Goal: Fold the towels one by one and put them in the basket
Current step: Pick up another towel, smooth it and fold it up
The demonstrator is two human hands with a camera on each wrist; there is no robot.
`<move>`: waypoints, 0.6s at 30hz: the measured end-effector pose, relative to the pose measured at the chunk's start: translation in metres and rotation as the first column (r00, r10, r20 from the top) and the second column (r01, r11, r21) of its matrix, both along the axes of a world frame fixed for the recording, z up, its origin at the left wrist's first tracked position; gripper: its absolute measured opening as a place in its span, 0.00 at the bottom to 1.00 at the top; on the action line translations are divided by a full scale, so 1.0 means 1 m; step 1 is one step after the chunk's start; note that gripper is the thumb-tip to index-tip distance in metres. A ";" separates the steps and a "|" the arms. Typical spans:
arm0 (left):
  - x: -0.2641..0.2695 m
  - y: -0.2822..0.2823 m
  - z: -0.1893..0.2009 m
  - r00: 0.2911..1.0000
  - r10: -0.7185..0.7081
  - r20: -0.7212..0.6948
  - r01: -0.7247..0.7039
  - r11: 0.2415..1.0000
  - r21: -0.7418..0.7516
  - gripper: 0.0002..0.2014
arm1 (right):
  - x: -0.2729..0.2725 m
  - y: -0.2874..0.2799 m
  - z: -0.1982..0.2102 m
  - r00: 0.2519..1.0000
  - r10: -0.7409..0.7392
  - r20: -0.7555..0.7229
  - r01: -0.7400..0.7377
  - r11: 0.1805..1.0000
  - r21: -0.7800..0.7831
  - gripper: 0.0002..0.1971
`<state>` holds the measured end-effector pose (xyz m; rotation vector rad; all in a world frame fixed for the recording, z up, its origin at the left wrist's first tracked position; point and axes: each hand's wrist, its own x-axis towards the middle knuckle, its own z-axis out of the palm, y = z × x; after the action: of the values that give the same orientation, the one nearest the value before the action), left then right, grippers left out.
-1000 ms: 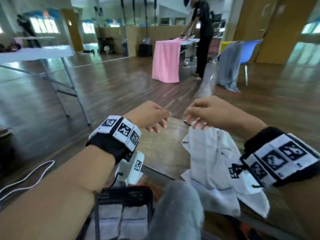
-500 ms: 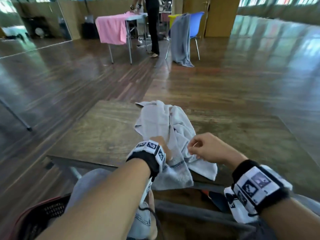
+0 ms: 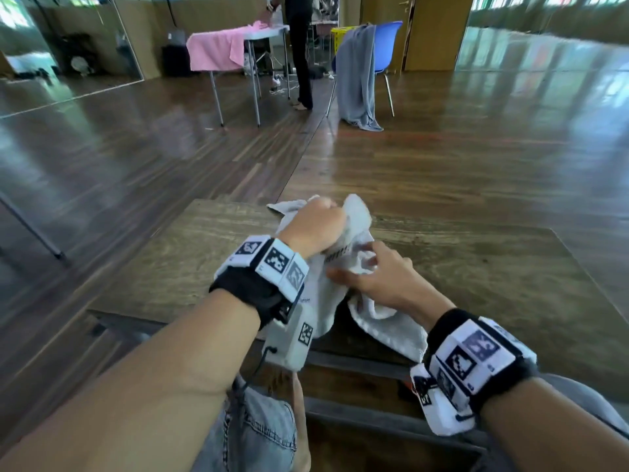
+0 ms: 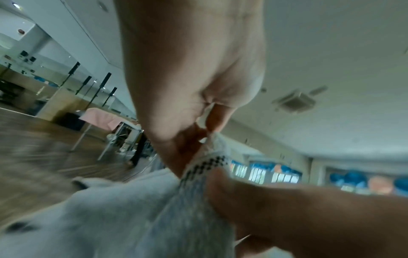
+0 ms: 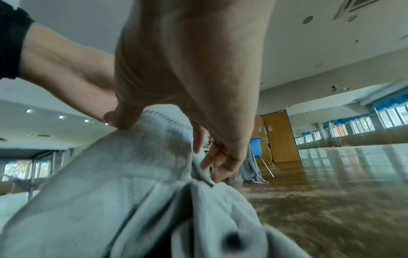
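Denim-clad knee (image 3: 258, 434) at 6 o'clock, lowest in the head view, just under the near edge of the wooden worktop (image 3: 493, 277). Across that edge lies the pale grey towel (image 3: 381, 318), still crumpled; its near corner droops off the front and its long axis runs roughly from 5 o'clock to 11 o'clock, away from the person. Right hand (image 3: 381, 277), the nearer one, sits on the towel's middle with thumb and fingers spread, gathering cloth around the checked border (image 4: 205, 165); a firm pinch cannot be confirmed. Left hand (image 3: 315, 226), farther out at about 11 o'clock from the right, is clenched on a bunch of the towel's far part, cloth pinched between thumb and fingers (image 4: 217, 115). No basket is in view. Judgement: the towel must be opened flat before folding, so the hands should part along the border, left toward 10 o'clock, right toward 3 o'clock. Beyond, at 12 o'clock, grey cloth hangs over a blue chair (image 3: 388, 35).
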<state>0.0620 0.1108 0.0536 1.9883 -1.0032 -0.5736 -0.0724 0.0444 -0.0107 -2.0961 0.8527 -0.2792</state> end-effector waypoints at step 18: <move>-0.061 -0.076 0.052 0.942 -0.186 0.279 0.178 0.983 0.054 0.10 | -0.103 -0.074 0.137 0.823 -0.171 0.541 0.293 0.945 -0.147 0.11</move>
<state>0.0008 0.0349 0.1054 2.0540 -1.3712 -0.4086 -0.1752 -0.0300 0.1263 -1.9592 0.7631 -1.0754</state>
